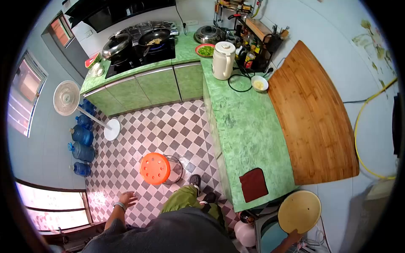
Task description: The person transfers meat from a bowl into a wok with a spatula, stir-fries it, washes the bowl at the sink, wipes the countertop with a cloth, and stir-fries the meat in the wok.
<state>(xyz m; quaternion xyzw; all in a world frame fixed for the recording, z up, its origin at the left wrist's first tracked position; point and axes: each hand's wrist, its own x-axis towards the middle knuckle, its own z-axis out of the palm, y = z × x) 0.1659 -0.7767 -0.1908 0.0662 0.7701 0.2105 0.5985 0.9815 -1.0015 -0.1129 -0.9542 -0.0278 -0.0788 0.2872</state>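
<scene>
My left hand hangs over the tiled floor, with a band on its wrist and its fingers apart; it holds nothing. At the lower right, my right hand grips the lower rim of a round yellowish basin, which is tilted so that its face shows. The basin is over the sink area, beside a light blue tub. A folded dark red cloth lies on the near end of the green counter.
An orange stool stands on the floor, left of my feet. Farther back are a white fan, several blue water bottles and a stove with a pan. A wooden board leans right of the counter, near a white kettle.
</scene>
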